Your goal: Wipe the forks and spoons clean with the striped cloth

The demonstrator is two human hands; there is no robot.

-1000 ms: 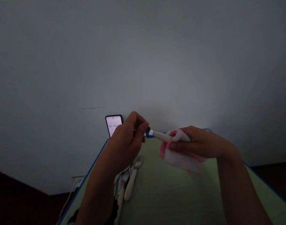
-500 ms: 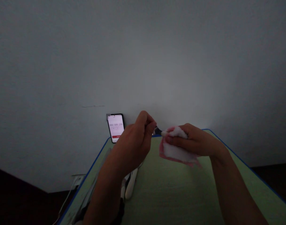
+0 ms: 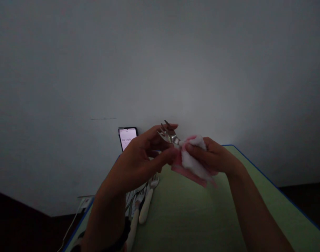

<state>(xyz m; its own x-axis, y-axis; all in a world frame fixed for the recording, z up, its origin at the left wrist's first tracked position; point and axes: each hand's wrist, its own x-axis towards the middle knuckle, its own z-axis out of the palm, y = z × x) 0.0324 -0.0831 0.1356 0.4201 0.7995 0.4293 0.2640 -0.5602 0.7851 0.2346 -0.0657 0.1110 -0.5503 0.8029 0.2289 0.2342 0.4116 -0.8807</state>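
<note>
A metal fork (image 3: pixel 170 137) points up and to the left above the table, its lower part hidden in a pink and white cloth (image 3: pixel 193 159). My right hand (image 3: pixel 214 154) is closed on the cloth around the fork's handle, thumb on top. Just left of it, my left hand (image 3: pixel 141 150) is open, fingers spread behind the fork's head. Its thumb reaches the cloth's left edge; whether it presses there I cannot tell.
Several forks with pale handles (image 3: pixel 146 206) lie at the left of the green table (image 3: pixel 188 217), partly behind my left forearm. A phone (image 3: pixel 127 137) showing a timer leans against the wall (image 3: pixel 215 70). A white cable (image 3: pixel 72 225) hangs at lower left.
My left hand has opened from its pinch on the fork's end, so the tines now show. Cloth and right hand have shifted slightly left.
</note>
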